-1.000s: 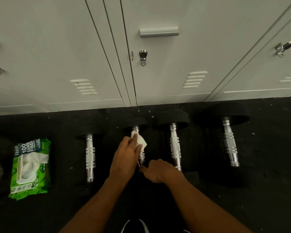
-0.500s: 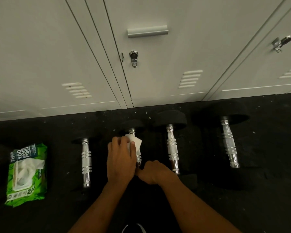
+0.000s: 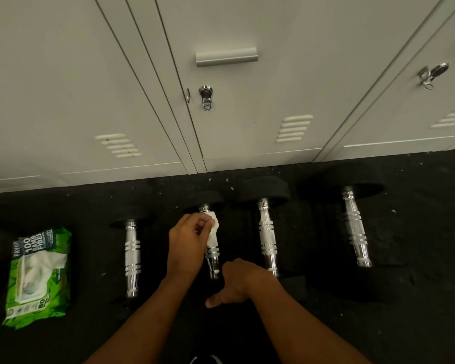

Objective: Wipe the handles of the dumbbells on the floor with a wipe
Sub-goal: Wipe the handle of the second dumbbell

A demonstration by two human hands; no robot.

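Head view: four dumbbells lie side by side on the black floor (image 3: 418, 324), handles pointing away toward a row of pale lockers (image 3: 260, 106). Counting from the left, they are the first dumbbell (image 3: 132, 256), second dumbbell (image 3: 212, 261), third dumbbell (image 3: 267, 237) and fourth dumbbell (image 3: 355, 227).

The left hand (image 3: 188, 243) is over the second dumbbell's chrome handle, fingers curled and clamped on a bunched white wipe (image 3: 213, 228). The wipe is pressed against the far part of that handle, just short of the far black head, and a strip of it trails down the bar.

The right hand (image 3: 238, 281) sits at the near end of the same dumbbell, knuckles up, one digit sticking out toward the left. Its other fingers are tucked out of sight, so I cannot tell whether they grip the near head or only rest there. It looks placed to steady the weight.

A green pack (image 3: 37, 277) of wipes lies on the floor well to the left, its flap open with a sheet showing.

As for progress, the job looks mid-way at best. The second handle is being worked, and its near part below the wipe is bare. Nothing shows whether the first, third or fourth handles have been wiped: all three gleam alike, with no wipe touching them. At least part of this handle remains, and likely other dumbbells too.
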